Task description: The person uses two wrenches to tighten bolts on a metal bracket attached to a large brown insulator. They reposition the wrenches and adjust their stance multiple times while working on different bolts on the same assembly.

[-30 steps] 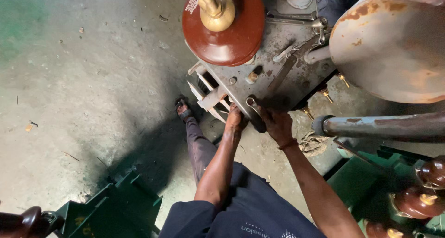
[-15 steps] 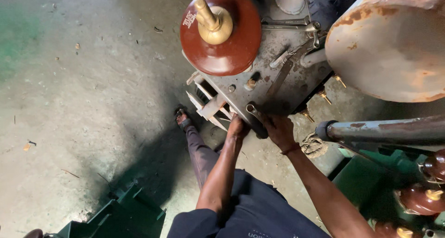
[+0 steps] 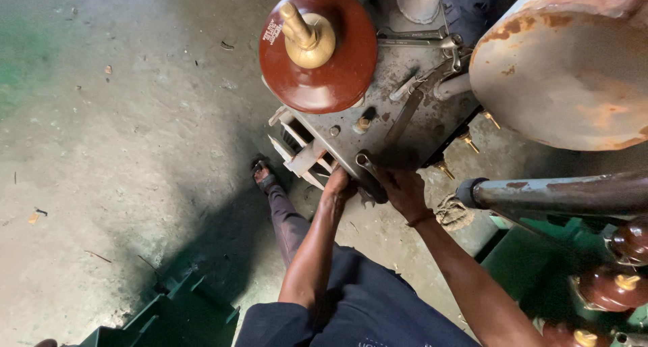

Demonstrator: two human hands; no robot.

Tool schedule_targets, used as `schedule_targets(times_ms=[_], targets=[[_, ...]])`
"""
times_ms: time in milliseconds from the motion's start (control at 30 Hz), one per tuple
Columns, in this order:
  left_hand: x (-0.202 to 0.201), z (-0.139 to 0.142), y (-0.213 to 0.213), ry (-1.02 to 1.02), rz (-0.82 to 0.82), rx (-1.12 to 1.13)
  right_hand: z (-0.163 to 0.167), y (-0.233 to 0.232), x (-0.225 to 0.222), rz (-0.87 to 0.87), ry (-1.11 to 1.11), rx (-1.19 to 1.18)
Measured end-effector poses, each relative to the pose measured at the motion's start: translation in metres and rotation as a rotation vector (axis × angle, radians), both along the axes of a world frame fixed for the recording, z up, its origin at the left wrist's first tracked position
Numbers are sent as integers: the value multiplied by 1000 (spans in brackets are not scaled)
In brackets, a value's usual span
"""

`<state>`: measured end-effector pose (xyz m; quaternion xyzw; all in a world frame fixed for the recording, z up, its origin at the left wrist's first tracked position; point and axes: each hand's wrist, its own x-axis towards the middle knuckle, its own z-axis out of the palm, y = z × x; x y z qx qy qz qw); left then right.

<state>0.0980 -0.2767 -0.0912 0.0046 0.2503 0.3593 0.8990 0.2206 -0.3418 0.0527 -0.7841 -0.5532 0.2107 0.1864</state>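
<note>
Both hands are sliding lower in frame, left hand (image 3: 337,183) gripping the lid (image 3: 378,127) edge, right hand (image 3: 403,190) clamping a wrench (image 3: 370,176), seemingly loosening; next needs a steady turn.

1. My left arm reaches forward and down from the short dark blue sleeve, nearly straight, bare from the elbow to the wrist.
2. My left hand (image 3: 337,183) lies at the far end of that reach, fingers curled over and away from me, so I see only its back and knuckles.
3. My right arm comes in from the lower right, bare, angled up and leftward, with a thin band at the wrist.
4. My right hand (image 3: 403,190) sits just beside the left, back upward, fingers bent and closed in a grasp.
5. The two hands are close together, not touching.
6. My left leg, in dark trousers, stretches forward beneath my left arm, its sandalled foot flat on the ground.
</note>
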Motion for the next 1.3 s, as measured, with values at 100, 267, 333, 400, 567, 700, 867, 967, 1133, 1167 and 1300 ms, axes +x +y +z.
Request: schedule_targets(times_ms=[100,267,333,400,567,700,867,967,1133,1167,1300], targets=[[7,14,-11,-139,188,-2,3,-1,0,64,11,70],[-1,31,-27,-141,255,-70,6,2,-1,112,12,155],[-4,27,-26,-100,192,-180,7,3,-2,93,14,103],[-4,19,-18,-94,60,-127,9,4,-4,63,-39,1],[0,5,4,-78,-31,-48,12,4,-3,65,-15,-30],[4,9,-2,-50,105,-24,11,5,-1,76,-13,-53],[9,13,-6,-68,188,-35,9,5,-3,53,-37,-35],[2,10,-8,-143,164,-25,7,4,-4,59,-65,-58],[-24,10,-32,194,65,-119,1,4,6,77,3,80],[-29,12,-36,235,51,-20,-1,4,8,69,-31,22],[-41,18,-38,272,-36,274,-14,-4,-4,3,54,-96]])
